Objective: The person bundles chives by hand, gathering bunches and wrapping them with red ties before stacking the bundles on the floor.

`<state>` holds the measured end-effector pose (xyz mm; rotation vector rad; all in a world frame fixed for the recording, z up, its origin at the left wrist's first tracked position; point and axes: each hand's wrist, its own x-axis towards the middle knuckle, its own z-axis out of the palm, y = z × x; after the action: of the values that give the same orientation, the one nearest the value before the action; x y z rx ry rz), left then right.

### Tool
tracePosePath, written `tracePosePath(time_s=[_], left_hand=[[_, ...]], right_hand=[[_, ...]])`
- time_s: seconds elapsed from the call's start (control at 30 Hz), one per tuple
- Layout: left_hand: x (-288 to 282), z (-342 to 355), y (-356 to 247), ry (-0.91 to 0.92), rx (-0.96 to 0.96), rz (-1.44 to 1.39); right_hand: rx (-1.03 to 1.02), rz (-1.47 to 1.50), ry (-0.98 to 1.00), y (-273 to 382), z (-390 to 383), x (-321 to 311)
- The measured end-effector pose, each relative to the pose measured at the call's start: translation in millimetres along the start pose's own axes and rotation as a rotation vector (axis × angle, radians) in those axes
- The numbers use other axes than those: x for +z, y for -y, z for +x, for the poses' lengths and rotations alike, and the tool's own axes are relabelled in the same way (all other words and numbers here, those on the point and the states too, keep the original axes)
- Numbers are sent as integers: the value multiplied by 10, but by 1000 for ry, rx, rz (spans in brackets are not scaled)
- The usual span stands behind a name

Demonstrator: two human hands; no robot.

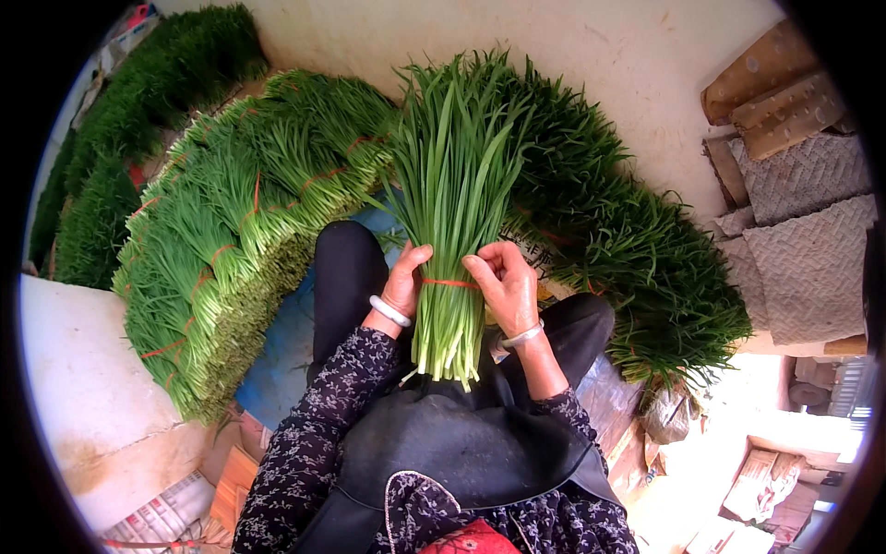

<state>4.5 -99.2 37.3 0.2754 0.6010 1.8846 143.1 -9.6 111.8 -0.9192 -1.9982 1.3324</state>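
A bundle of long green chives [457, 175] with pale stems stands upright in front of me over my lap, with a red band [441, 282] around its lower part. My left hand [402, 282] grips the bundle's left side, thumb on the leaves near the band. My right hand [503, 286] is closed on the right side at the band, fingers curled; whether it pinches the band itself I cannot tell. The cut stem ends hang over a black apron [457, 443] across my legs.
Banded bundles [212, 258] are piled in an arc to my left, with more greens [129, 102] behind. Darker leafy bundles [637, 268] line the right side beside a wall [600, 37]. Textured mats [803, 258] sit at far right. A blue sheet [272, 360] lies beneath the left pile.
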Motion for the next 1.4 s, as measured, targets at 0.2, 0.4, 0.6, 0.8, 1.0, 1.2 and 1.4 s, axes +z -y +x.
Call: tracePosePath(time_s=[0.2,0.4,0.6,0.8,1.0,1.2,1.4], left_hand=[[108,18,-40,-115,89,175],[165,-18,-144,-167,70,205],[248,-24,-156,-129,187,310],[244,50,-158,-149,160,287],[175,65,-188,-206,191,191],[220,118,-231,-237,303,261],[275,99,-265,-281,419,380]], right_hand=[[12,67,13,-41,94,82],[136,273,27,-27,107,-46],[-12,-263,-28,108,183,71],[-5,337,-53,21,77,34],[-238,141,919,786,-523,-273],[-169,-374,271,492,-392,-135],[-288,-555,93,212,-336,29]])
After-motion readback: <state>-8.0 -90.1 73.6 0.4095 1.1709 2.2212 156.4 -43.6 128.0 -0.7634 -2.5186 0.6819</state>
